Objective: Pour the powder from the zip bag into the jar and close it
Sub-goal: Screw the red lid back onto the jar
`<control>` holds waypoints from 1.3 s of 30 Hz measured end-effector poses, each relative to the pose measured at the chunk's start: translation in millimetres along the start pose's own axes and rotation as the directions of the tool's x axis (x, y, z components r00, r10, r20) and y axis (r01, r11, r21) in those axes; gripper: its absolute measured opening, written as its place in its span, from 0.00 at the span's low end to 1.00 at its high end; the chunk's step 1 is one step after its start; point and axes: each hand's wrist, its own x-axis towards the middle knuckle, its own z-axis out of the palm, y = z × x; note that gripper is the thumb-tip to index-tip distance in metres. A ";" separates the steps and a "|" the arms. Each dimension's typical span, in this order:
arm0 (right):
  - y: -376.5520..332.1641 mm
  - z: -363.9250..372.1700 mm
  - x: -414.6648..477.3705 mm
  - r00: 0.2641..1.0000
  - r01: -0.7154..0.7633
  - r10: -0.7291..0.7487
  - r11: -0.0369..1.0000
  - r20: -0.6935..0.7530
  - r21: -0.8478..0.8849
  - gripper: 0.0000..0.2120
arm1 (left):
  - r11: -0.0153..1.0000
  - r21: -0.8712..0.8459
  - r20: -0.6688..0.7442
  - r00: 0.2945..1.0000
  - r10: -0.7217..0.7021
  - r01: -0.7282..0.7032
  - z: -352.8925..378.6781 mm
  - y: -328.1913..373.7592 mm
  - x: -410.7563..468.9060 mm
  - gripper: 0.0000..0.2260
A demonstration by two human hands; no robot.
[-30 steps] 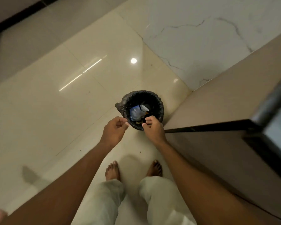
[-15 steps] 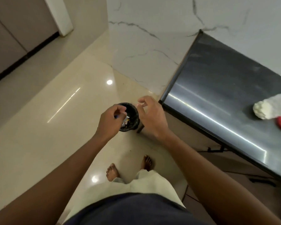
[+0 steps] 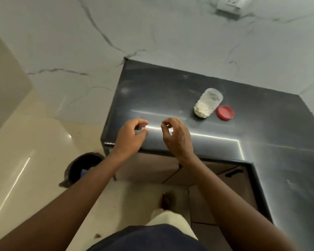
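Observation:
A clear jar (image 3: 208,103) with white powder in its lower part stands uncapped on the dark counter (image 3: 170,84). Its red lid (image 3: 225,112) lies flat just right of the jar. My left hand (image 3: 130,136) and my right hand (image 3: 177,136) hover over the counter's front left corner, fingers loosely curled and apart, nothing in either. Both hands are well short of the jar, to its lower left. No zip bag shows on the counter.
A black-lined bin (image 3: 80,169) stands on the cream floor left of the counter, a blue scrap inside it. The marble wall (image 3: 152,33) rises behind the counter. Cabinet doors (image 3: 216,187) sit under the counter; my foot (image 3: 167,200) is close to them.
My view has swung up and right from the bin to the counter. Both hands have risen from over the bin to the counter's corner. The jar and lid have come fully into view.

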 end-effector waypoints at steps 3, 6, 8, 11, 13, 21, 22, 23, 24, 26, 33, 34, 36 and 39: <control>50.7 -33.3 20.1 0.999 -0.034 0.033 0.999 -0.014 -0.040 0.04 | 1.000 -0.014 0.049 0.999 0.016 -0.016 49.1 24.2 30.2 0.09; 101.2 -62.2 42.6 1.000 -0.028 0.029 0.996 0.007 -0.082 0.04 | 1.000 -0.010 0.083 0.996 0.015 -0.014 95.4 45.0 60.4 0.13; 134.2 -80.6 61.4 1.000 -0.017 0.019 0.993 0.019 -0.119 0.03 | 1.000 -0.002 0.113 0.993 0.014 -0.014 126.1 56.1 80.4 0.17; 179.7 -103.7 91.1 1.000 -0.008 0.009 0.988 0.010 -0.156 0.01 | 1.000 0.004 0.149 0.988 -0.028 0.028 165.9 69.8 108.9 0.26; 207.0 -116.8 108.0 1.000 -0.002 -0.003 0.986 -0.030 -0.165 0.01 | 0.998 0.009 0.160 0.985 -0.069 0.068 190.2 79.4 126.0 0.34; 284.0 -130.0 176.6 0.791 0.020 0.314 0.844 0.524 -0.535 0.44 | 0.998 0.004 0.213 0.975 -0.068 0.069 251.4 98.2 170.6 0.48; 290.4 -129.2 183.0 0.741 0.039 0.358 0.821 0.568 -0.569 0.43 | 0.998 -0.013 0.215 0.975 -0.054 0.058 256.4 98.4 174.3 0.47; 295.3 -127.8 187.8 0.707 0.059 0.379 0.810 0.598 -0.583 0.41 | 0.998 -0.027 0.207 0.977 -0.044 0.051 260.3 97.2 177.1 0.46; 298.6 -126.7 191.3 0.696 0.067 0.381 0.809 0.609 -0.584 0.38 | 0.998 -0.035 0.193 0.980 -0.039 0.047 263.2 95.8 179.2 0.45; 301.4 -126.6 196.2 0.732 0.053 0.361 0.816 0.579 -0.576 0.36 | 0.999 -0.036 0.164 0.986 -0.032 0.038 265.8 91.9 181.9 0.43; 281.2 -150.0 194.2 0.939 -0.343 0.342 0.938 0.026 0.058 0.33 | 0.999 0.034 0.138 0.990 -0.035 0.031 270.5 79.4 184.6 0.39; 271.9 -152.5 195.6 0.930 -0.354 0.368 0.908 -0.023 0.225 0.29 | 0.999 0.039 0.144 0.989 -0.037 0.032 270.7 78.4 186.1 0.38; 253.7 -153.5 196.9 0.942 -0.288 0.330 0.884 -0.055 0.369 0.21 | 0.998 0.051 0.160 0.986 -0.038 0.030 269.5 77.0 188.5 0.38; 235.4 -147.3 193.2 0.996 -0.078 0.068 0.981 0.062 0.180 0.18 | 0.997 0.076 0.189 0.982 -0.031 0.017 266.5 74.9 191.2 0.38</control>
